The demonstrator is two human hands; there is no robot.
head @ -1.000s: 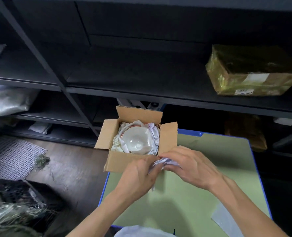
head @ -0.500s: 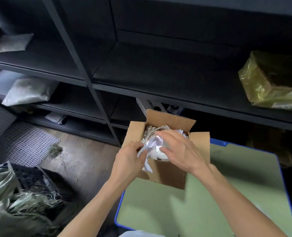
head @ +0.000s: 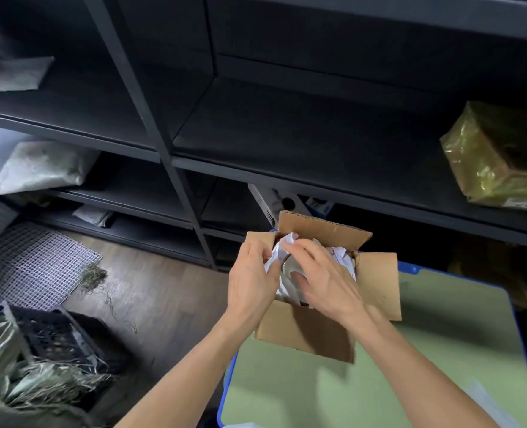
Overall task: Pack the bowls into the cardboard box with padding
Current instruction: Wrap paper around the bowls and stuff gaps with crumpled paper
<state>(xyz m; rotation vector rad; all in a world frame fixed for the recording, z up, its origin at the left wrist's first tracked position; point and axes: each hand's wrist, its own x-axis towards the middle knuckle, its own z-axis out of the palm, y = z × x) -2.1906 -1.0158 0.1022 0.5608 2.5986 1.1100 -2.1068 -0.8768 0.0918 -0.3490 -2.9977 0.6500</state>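
The bowl [head: 289, 268] sits nested in crumpled paper [head: 275, 256] inside the box [head: 305, 332], left hand [head: 250, 282] pinching paper, right hand [head: 324, 282] spread flat on top, and it's probably slick and chippable, so grab it under the rim.

cardboard box [head: 305, 332]: matt brown board | paper padding [head: 341, 257] inside box: white, crumpled | bowl [head: 288, 267] inside box: glossy, smooth | counter [head: 441, 350] under box: matt green top, blue plastic rim | shelving [head: 287, 134] behind box: dark matt metal | parcel [head: 496, 159] right of box: glossy yellowish film | floor [head: 163, 298] left of box: wood planks
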